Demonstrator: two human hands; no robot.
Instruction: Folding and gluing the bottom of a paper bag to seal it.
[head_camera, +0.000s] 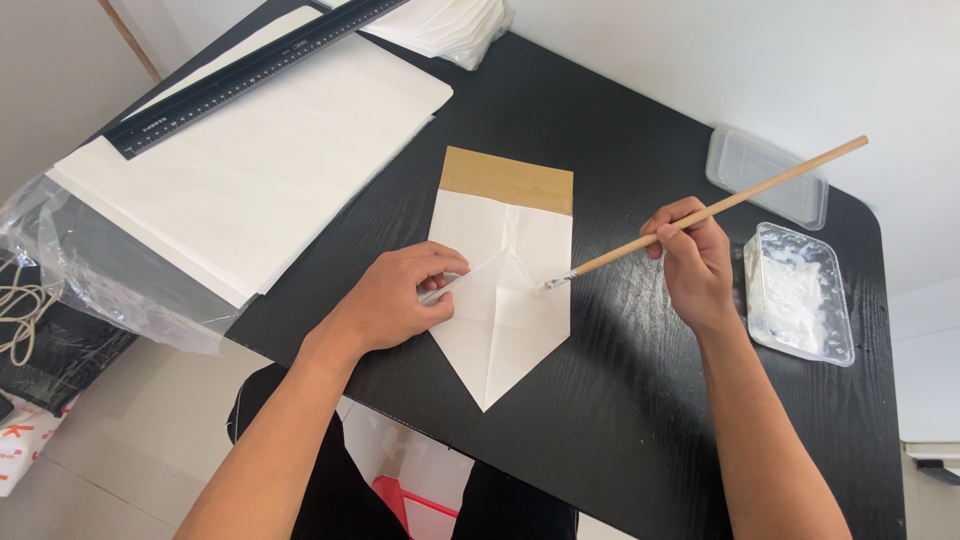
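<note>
The left hand (395, 300) lies flat on the folded white paper (500, 300). Its fingers are curled down and pinch a small flap so the paper stays put. The paper lies on the black bench (620, 400), right between the two hands, with its pointed end toward the person and a brown strip (507, 180) at the far end.

The right hand (695, 260) is closed around a long wooden brush (715, 208), held like a pencil. The wet tip (557, 283) touches the paper near the middle fold, just beside the left fingers.

The paper looks thin and light. It would bend, slide or tear easily, more so where it is wet. It seems best held flat with the fingers close to the fold, not lifted by a corner.

Just past the right hand sits a clear tub of white paste (800, 292). A bit farther is its clear lid (765, 175).

Far off beyond the left hand lies a stack of big white sheets (270, 170) with a long black ruler (250, 70) on top.
</note>
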